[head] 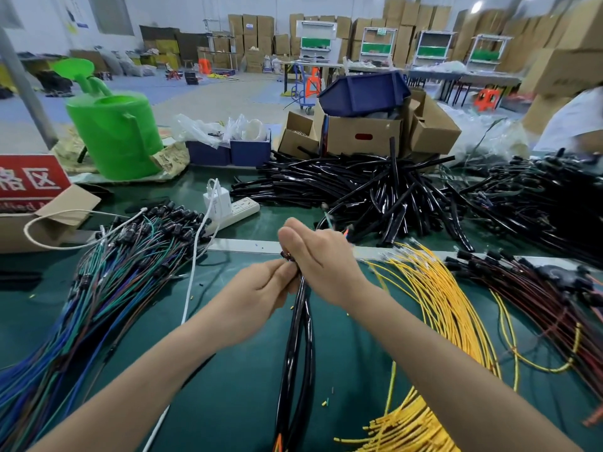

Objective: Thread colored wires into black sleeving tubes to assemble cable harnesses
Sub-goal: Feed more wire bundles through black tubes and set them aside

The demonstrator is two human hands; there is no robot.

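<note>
Sleeving tubes (298,337) run straight away from us over the bench (228,386), far ends pinched between our left hand (257,298) and right hand (321,265).

A wire bundle (107,275) lies left and loose wires (437,288) right of the central sleeving tubes (298,337), with a power strip (239,208) and tube pile (359,190) behind, then a watering can (117,135) and a cardboard box (362,138) apparently under a storage bin (362,93).
</note>
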